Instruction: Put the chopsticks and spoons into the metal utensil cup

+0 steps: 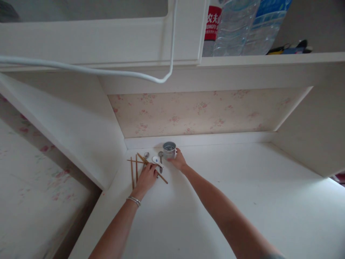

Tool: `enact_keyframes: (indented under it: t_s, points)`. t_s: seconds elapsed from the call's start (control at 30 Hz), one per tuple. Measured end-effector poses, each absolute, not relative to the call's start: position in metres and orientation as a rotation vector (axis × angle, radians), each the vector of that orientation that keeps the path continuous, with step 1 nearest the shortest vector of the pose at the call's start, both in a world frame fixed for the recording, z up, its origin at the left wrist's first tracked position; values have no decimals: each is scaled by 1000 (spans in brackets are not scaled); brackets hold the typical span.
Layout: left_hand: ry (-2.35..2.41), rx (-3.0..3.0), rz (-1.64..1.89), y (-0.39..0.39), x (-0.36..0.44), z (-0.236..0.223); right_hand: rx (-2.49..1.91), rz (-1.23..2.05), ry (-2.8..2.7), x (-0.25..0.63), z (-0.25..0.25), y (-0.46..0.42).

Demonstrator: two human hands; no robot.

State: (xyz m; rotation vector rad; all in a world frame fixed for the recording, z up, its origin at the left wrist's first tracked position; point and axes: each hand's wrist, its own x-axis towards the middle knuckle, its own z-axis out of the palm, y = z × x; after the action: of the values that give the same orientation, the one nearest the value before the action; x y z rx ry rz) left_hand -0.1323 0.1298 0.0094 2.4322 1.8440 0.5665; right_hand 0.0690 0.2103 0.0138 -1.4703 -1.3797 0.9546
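My right hand [179, 160] grips a grey cylindrical utensil holder [169, 154] from its right side, with thumb and fingers around its wall. The holder stands upright near the back of the white counter, and small pale holes show in its bottom. My left hand [147, 177] is over a loose pile of brown chopsticks [162, 177], its fingers bent down onto them. Several chopsticks lie crossed or side by side there. Beside the fingers are a white spoon [155, 159] with a blue mark, a metal spoon [146, 155] and another metal spoon [161, 154]. My left fingertips are partly hidden.
The white counter [231, 201] runs to a flowered back wall [199, 111]. White side panels bound it at left and right. Overhead, a shelf [264, 59] holds plastic water bottles [234, 28], and a white cable [121, 73] hangs across the upper left.
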Motion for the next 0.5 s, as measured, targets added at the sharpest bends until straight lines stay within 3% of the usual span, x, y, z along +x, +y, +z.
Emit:
enact_keyframes:
  t_s: [0.33, 0.5]
  points:
    - [1719, 2427, 574, 147, -134, 11, -1298, 1128, -1294, 142, -17, 13]
    - [1737, 2386, 604, 153, -127, 8, -1318, 1144, -1287, 163, -28, -40]
